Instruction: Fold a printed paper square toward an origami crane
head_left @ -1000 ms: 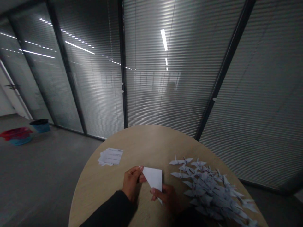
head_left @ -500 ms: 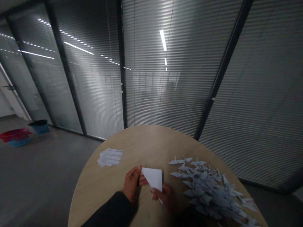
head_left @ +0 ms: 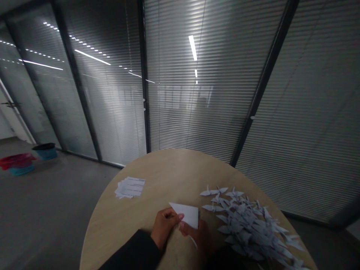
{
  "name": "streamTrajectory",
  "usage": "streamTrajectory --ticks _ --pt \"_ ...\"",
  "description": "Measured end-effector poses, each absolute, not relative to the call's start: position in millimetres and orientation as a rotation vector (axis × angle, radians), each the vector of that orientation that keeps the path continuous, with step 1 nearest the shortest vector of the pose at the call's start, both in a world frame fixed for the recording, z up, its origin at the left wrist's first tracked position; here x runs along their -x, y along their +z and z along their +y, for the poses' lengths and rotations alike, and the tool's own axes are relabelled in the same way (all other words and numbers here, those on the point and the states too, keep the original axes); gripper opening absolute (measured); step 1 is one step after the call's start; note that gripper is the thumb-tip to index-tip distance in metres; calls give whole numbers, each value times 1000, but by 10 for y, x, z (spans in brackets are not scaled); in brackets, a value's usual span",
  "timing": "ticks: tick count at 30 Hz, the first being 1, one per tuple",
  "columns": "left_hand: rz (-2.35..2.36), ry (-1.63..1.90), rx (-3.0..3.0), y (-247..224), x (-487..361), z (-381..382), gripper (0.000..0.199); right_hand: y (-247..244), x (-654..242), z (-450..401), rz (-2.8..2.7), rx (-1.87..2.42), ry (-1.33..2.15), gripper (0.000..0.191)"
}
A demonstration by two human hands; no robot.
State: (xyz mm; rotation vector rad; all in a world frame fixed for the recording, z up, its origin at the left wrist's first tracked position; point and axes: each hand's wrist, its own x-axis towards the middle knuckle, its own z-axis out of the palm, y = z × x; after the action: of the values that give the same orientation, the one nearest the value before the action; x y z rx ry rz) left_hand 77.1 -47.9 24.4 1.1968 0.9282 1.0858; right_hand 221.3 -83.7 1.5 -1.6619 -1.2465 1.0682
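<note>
A folded white paper [head_left: 189, 214] is held between both hands near the front of the round wooden table. My left hand [head_left: 166, 225] pinches its lower left edge between thumb and fingers. On the right side, my right hand [head_left: 197, 233] grips the lower edge with the thumb on top, its other fingers mostly hidden behind the paper. A narrow flap of paper curls out below the right thumb. To the right lies a large heap of folded paper cranes [head_left: 250, 225].
Several printed paper sheets [head_left: 131, 186] lie loosely stacked at the table's left. The round table [head_left: 180, 161] stands before a glass partition with blinds [head_left: 197, 112]. On the floor at far left are a red-lined bin [head_left: 19, 165] and a blue bin [head_left: 46, 152].
My left hand has moved right and down along the paper's edge, close to my right thumb. The paper has turned slightly and shifted a little right.
</note>
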Motion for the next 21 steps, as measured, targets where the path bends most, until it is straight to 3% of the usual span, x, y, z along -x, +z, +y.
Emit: streamTrajectory --ticks 11,21 --pt "879 1128 -1212 306 -846 -577 49 121 -2240 -826 -1285 1645 1125 20" --pt "1034 1316 -1116 312 -689 -354 47 113 -2229 -855 -1413 1544 1073 28"
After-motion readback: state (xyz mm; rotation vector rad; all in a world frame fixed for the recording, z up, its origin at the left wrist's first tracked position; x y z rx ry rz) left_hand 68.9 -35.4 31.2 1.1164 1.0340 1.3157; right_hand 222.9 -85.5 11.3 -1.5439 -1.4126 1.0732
